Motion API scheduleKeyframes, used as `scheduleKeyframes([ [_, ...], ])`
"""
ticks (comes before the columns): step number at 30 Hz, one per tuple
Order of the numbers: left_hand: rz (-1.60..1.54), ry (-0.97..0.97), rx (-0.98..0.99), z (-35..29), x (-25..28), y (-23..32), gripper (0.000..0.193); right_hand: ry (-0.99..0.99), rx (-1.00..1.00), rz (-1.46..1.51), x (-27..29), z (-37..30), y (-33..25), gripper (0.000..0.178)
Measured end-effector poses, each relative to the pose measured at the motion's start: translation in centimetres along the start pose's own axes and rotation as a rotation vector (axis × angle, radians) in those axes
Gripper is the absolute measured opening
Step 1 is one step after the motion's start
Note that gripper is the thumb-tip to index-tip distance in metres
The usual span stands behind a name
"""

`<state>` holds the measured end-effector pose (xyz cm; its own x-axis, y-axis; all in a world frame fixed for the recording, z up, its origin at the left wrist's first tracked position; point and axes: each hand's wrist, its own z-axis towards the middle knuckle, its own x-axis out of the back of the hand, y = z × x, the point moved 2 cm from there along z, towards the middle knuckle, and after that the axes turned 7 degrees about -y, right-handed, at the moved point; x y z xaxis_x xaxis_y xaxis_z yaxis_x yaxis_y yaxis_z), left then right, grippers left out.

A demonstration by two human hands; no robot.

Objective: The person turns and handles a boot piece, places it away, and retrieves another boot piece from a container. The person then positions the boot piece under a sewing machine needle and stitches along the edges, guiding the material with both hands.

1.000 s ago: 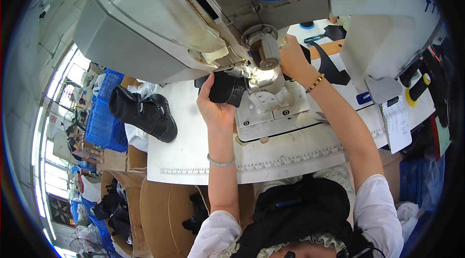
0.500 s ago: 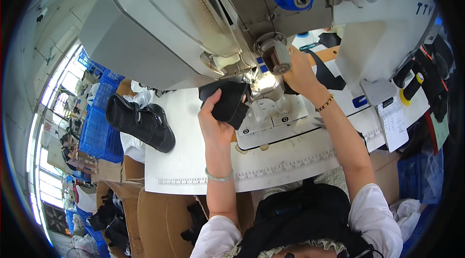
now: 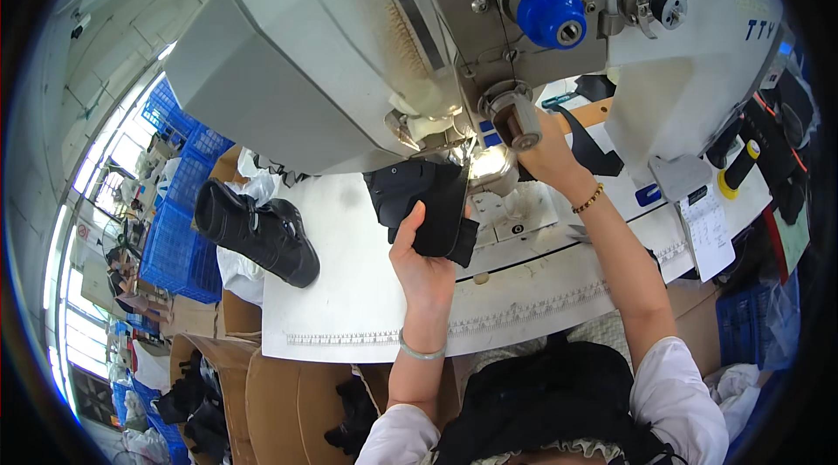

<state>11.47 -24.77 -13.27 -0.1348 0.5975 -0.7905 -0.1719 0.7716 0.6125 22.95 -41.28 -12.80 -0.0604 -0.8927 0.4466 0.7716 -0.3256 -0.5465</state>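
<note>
A black shoe-upper piece [image 3: 419, 203] is in my left hand [image 3: 425, 277], whose thumb lies across its face while the other fingers are mostly hidden behind it. The piece's right edge reaches the lit needle area of a sewing machine [image 3: 340, 46]. On the other side of the needle, my right hand [image 3: 554, 158] is beside the machine's metal post [image 3: 495, 170]; its fingertips are hidden behind a round metal thread guide [image 3: 517, 120]. A bit of black material shows under that hand, but whether it is gripped cannot be seen.
A finished black ankle boot [image 3: 257, 231] lies on the white table [image 3: 340, 290] at left. Small scissors [image 3: 578, 234] lie right of the post. A notepad [image 3: 709, 234] and a black thread spool [image 3: 740, 168] are at right. Blue crates [image 3: 182, 247] and cardboard boxes [image 3: 292, 404] stand at left.
My left hand has moved right with the black piece, whose edge now comes up against the needle area. My right hand has shifted slightly right and down beside the post.
</note>
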Motion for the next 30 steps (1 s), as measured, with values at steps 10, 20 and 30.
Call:
scheduleKeyframes([
  [10, 0.035, -0.119, -0.131, -2.4, 1.3, -3.3, 0.029, -0.064, 0.041, 0.022, -0.3, -0.1, 0.3, 0.013],
  [20, 0.005, -0.274, 0.208, -3.1, 3.4, -1.4, 0.033, 0.087, -0.163, 0.044, 2.5, -3.2, -4.6, 0.015],
  [30, 0.184, -0.047, 0.062, -2.9, 8.0, -0.8, 0.03, -0.386, -0.223, 0.257, -2.5, -6.2, -6.7, 0.025],
])
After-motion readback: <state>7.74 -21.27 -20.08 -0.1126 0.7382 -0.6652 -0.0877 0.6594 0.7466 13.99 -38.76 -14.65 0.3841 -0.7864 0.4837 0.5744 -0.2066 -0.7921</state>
